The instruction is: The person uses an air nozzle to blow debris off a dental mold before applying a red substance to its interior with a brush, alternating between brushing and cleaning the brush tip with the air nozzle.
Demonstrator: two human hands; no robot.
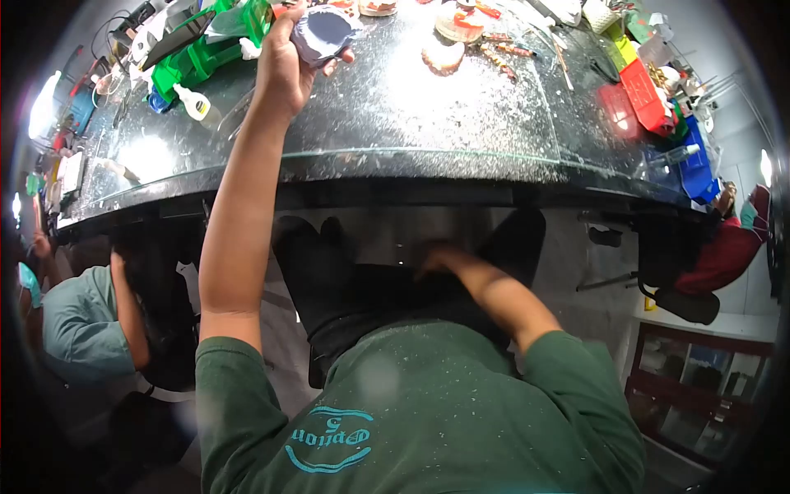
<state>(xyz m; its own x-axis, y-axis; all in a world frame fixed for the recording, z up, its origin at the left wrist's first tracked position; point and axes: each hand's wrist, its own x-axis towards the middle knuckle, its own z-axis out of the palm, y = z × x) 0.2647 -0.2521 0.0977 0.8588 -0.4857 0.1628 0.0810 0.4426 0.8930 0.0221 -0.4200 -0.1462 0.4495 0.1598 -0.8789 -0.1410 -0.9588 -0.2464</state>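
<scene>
My left hand (288,70) is raised over the far left part of the dark bench, its fingers wrapped round a grey-blue cup-like piece (323,37) with a pale inside. My right hand (436,257) is low, over my lap below the bench edge, dim and smeared by motion; its fingers cannot be made out. Two pink and white moulded pieces, one round (458,22) and one pale (443,56), lie on the bench beyond the middle. Thin coloured tools (499,62) lie just right of them.
Green bins (197,62) and a white bottle (192,102) stand at the back left. Red (646,95) and blue bins (699,165) are at the right. White dust covers the bench (354,132). A person (86,325) sits at left, another (724,255) at right.
</scene>
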